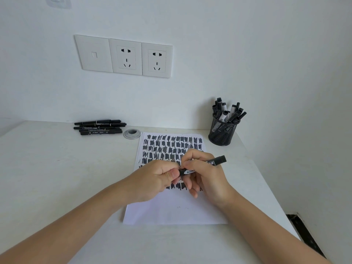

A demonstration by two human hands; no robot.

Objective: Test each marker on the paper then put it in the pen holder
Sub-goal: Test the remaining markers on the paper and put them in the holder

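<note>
While I hold the marker level above the paper, both sets of fingers are clamped on it. My left hand pinches its near end between thumb and curled fingers, and my right hand wraps the barrel, leaving the far end poking out toward the pen holder. My left hand hides the near end, so I cannot tell whether the cap is on, off or halfway.

That hidden joint is where I expect trouble. If I am pulling the cap, it may let go with a jerk, and the bare tip could streak my fingers or drag across the rows of test marks. If I am pushing it on, a crooked cap would leave the tip to dry out in the holder.

Nothing pins the sheet down, so a hard stroke could skid it on the tabletop. Bare paper is left only in the strip nearest me, and a mark laid over old scribbles would tell me nothing.

The mesh holder looks crowded, so a careless drop could bounce off the others or rock it. The loose markers at the back left wait their turn.
</note>
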